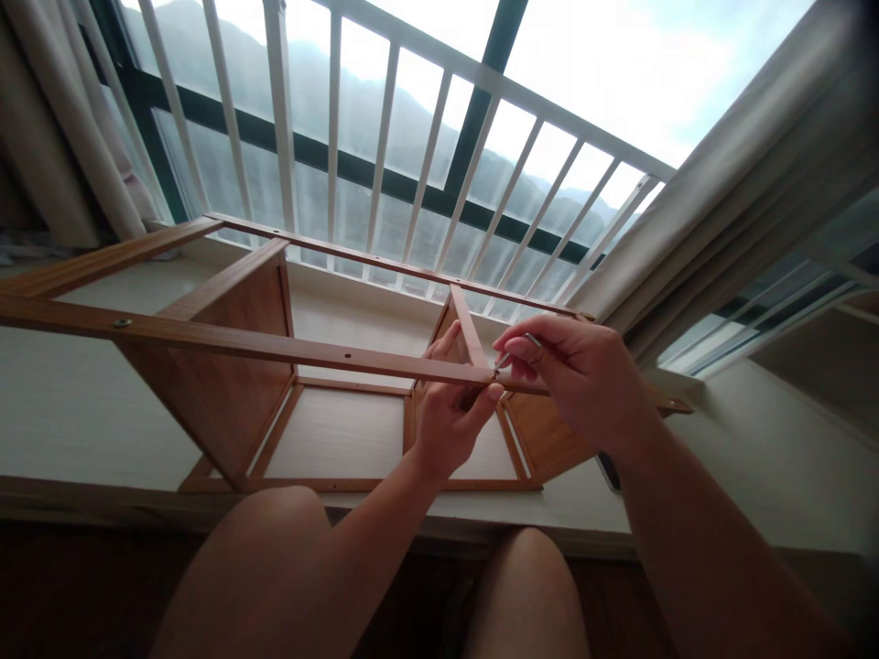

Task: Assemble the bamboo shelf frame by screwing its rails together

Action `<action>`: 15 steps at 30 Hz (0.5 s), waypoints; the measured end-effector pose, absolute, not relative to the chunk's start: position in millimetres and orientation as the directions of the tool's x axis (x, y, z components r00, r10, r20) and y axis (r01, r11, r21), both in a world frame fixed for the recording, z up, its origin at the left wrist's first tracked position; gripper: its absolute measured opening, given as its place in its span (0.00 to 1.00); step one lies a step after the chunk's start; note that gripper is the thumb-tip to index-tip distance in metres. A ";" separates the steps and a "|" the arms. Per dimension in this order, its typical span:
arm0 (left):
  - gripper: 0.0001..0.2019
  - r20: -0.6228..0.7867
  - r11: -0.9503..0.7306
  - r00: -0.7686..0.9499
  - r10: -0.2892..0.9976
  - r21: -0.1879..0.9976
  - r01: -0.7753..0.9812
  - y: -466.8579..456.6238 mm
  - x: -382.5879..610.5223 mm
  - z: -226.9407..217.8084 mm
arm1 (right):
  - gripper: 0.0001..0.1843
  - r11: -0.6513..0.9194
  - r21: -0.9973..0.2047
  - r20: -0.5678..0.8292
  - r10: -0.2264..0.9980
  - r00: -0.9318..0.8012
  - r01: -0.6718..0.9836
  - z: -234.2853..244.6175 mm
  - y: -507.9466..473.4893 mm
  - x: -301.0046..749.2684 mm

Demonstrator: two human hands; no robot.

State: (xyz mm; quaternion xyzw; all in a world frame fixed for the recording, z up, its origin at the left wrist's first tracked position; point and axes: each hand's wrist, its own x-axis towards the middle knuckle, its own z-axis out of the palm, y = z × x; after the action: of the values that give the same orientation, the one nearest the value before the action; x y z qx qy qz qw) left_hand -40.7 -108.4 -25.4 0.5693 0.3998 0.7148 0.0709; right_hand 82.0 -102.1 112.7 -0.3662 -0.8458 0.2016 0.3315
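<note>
A wooden shelf frame lies on its side before me, with a long front rail [302,351] running across the view. My left hand [446,421] is wrapped round this rail from below, fingers behind it and thumb by the joint with a shelf panel [468,328]. In a pinch, my right hand [583,375] holds a thin bent metal hex key [533,340]. Its end reaches down to a screw [495,374] in the rail, beside my left thumb. Whether the tip sits inside the screw head is too small to tell.
The frame rests on a pale window ledge [61,403]. Behind it stand white railing bars [377,165] and a window. Curtains hang at the left [69,137] and right [721,183]. A dark-edged object [608,473] lies partly hidden by my right forearm. My knees are below the ledge.
</note>
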 end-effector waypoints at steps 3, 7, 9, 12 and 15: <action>0.09 0.749 -0.671 -0.346 0.564 0.661 0.337 -108.9 -39.8 -24.9 | 0.17 0.639 -0.600 0.379 0.757 -0.533 0.481 112.2 -100.7 83.8; 0.10 0.746 -0.668 -0.342 0.572 0.665 0.334 -108.9 -39.8 -24.8 | 0.17 0.625 -0.620 0.357 0.764 -0.538 0.475 112.3 -97.9 85.8; 0.09 0.748 -0.666 -0.340 0.570 0.663 0.344 -108.7 -40.3 -25.3 | 0.16 0.623 -0.624 0.352 0.763 -0.542 0.472 112.6 -97.3 87.0; 0.10 0.748 -0.659 -0.341 0.569 0.663 0.356 -108.3 -40.8 -26.5 | 0.16 0.640 -0.603 0.367 0.752 -0.547 0.475 113.0 -97.9 88.4; 0.10 0.742 -0.649 -0.335 0.581 0.671 0.360 -108.0 -40.8 -27.2 | 0.15 0.660 -0.583 0.380 0.737 -0.559 0.474 112.4 -98.3 89.8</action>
State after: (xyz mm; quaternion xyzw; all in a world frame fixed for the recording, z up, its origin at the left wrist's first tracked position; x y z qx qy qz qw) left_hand -40.8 -108.0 -27.2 0.5715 0.4117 0.7055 0.0786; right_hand 89.8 -98.3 112.4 -0.3534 -0.8568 0.2129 0.3094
